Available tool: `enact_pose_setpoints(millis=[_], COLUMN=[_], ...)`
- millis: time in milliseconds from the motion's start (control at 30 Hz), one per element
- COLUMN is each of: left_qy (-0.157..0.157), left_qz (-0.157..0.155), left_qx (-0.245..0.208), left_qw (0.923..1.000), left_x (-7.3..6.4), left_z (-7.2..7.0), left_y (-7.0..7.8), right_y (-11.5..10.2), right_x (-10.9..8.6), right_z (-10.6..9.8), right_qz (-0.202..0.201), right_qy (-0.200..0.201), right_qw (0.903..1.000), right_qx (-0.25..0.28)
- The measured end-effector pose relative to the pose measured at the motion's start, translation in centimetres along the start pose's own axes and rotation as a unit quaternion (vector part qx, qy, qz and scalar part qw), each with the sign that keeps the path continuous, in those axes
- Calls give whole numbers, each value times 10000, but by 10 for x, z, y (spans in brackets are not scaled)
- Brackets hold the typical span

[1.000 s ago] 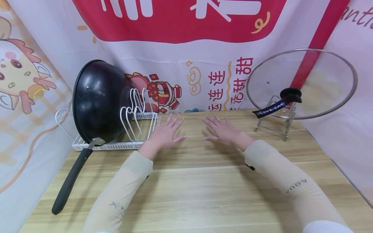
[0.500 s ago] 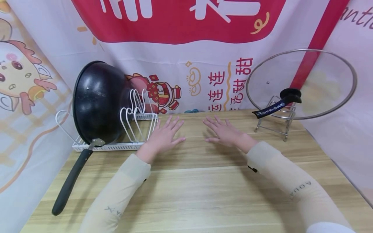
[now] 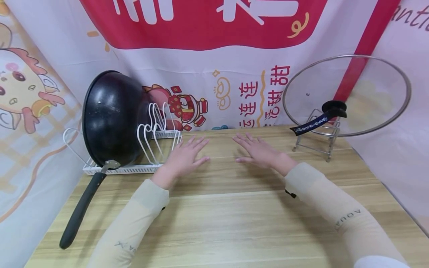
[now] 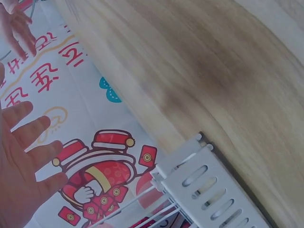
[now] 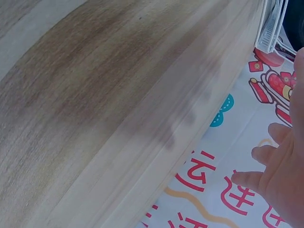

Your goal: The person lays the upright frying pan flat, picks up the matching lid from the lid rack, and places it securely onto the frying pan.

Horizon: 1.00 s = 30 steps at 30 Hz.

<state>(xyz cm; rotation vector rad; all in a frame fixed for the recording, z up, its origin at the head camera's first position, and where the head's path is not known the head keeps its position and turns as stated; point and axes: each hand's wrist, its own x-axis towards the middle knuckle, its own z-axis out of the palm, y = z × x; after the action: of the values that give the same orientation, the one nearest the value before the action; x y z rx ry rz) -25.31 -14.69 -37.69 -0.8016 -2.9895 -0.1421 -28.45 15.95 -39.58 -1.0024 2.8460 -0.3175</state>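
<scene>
My left hand point(image 3: 182, 158) hovers over the wooden table with fingers spread, holding nothing, just right of a white wire rack point(image 3: 134, 169). In that rack a black wok point(image 3: 114, 115) stands on its side, its dark handle point(image 3: 82, 210) slanting down toward the front left. My right hand point(image 3: 259, 152) is also spread over the table and holds nothing. To its right a glass lid point(image 3: 372, 96) with a black knob point(image 3: 334, 108) leans on a small metal stand point(image 3: 318, 139). In the left wrist view the left hand's fingers point(image 4: 38, 156) are straight and apart.
A printed cloth point(image 3: 207, 85) hangs behind the table point(image 3: 228, 223), and more cloth lines both sides. The wok's handle juts out over the table's left front. The lid reaches past its stand toward the right side cloth.
My left hand has drifted slightly left and toward me. The right hand has shifted only a little to the right. Wok, rack, lid and stand stay where they were.
</scene>
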Motion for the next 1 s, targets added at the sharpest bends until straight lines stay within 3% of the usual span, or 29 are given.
enact_pose_setpoints(millis=[500,1000], left_qy=[377,541], left_qz=[110,-153], left_qx=[-172,-547], left_qw=[9991,9969], left_x=[-13,-29], left_z=[-9,-17], left_y=[-10,-17], right_y=[-9,-20], right_x=[2,10], right_z=[-7,-6], right_qz=[-122,-153], right_qy=[151,53], right_qw=[9998,9996], right_qx=[108,239])
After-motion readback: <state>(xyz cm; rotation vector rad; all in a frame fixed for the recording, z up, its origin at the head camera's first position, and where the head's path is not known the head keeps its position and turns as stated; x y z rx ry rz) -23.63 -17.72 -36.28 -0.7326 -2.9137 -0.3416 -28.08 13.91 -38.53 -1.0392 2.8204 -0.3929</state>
